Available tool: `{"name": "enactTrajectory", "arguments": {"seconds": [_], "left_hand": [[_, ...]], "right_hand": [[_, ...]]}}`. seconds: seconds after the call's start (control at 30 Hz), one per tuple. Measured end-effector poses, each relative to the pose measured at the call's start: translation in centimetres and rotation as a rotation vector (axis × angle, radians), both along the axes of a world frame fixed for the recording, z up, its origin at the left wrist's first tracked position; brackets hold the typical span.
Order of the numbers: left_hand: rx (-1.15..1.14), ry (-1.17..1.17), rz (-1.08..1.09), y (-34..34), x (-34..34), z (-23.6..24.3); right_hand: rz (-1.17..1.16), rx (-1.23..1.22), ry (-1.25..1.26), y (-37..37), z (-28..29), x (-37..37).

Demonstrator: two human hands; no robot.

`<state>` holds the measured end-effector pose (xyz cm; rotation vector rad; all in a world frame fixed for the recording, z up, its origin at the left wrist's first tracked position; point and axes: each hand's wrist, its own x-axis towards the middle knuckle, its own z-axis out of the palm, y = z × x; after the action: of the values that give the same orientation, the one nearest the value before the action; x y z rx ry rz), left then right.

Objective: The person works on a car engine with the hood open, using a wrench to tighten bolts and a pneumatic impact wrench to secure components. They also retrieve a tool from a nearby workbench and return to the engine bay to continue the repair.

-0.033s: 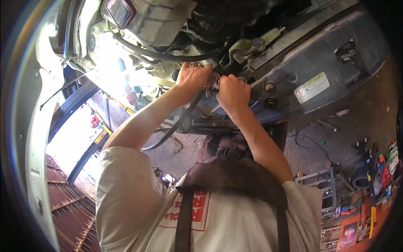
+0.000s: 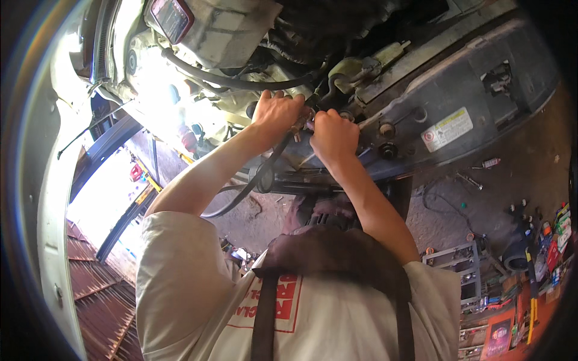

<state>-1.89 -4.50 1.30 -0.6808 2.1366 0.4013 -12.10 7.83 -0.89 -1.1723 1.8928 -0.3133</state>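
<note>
Both my hands are together at the front of a vehicle's engine bay. My left hand [image 2: 278, 115] is closed, knuckles up, around the upper end of a black hose [image 2: 260, 173]. The hose hangs down and curves to the lower left. A small copper-coloured metal fitting [image 2: 297, 136] shows in the gap between my hands. Just to the right, my right hand [image 2: 335, 133] is closed with its thumb side by the fitting; its fingers hide what they grip. A thicker black hose [image 2: 238, 80] arches across the bay beyond my hands.
A dark bumper [image 2: 415, 129] with a label extends to the right. A phone-like screen [image 2: 171, 19] stands at the far left. A metal tool [image 2: 469, 180] lies on the floor, right. Further right are a grey metal frame [image 2: 475, 274] and scattered tools. Bright light glares at the left.
</note>
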Motion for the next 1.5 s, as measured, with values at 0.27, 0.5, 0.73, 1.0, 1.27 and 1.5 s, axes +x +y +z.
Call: {"name": "enactTrajectory", "arguments": {"seconds": [0.27,0.5,0.73,1.0,1.27,1.5], "left_hand": [[0.059,-0.04,-0.065,-0.9,-0.3,0.5],[0.045,0.011,0.007,-0.4,0.4,0.6],[0.038,0.059,-0.01,-0.3,0.3,0.8],[0.145,-0.014,0.038,-1.2,-0.1,0.7],[0.13,0.069,0.104,-1.2,0.0,0.5],[0.085,0.076,0.012,-0.6,0.2,0.1]], "right_hand": [[0.109,0.002,0.02,-0.3,-0.1,-0.9],[0.118,-0.019,-0.028,-0.5,-0.3,-1.1],[0.062,-0.028,-0.065,-0.7,-0.5,-1.2],[0.095,-0.011,-0.085,-1.2,-0.6,-1.7],[0.062,-0.031,-0.181,-1.0,-0.6,-1.8],[0.167,-0.073,-0.067,-0.7,-0.7,-1.6]]}}
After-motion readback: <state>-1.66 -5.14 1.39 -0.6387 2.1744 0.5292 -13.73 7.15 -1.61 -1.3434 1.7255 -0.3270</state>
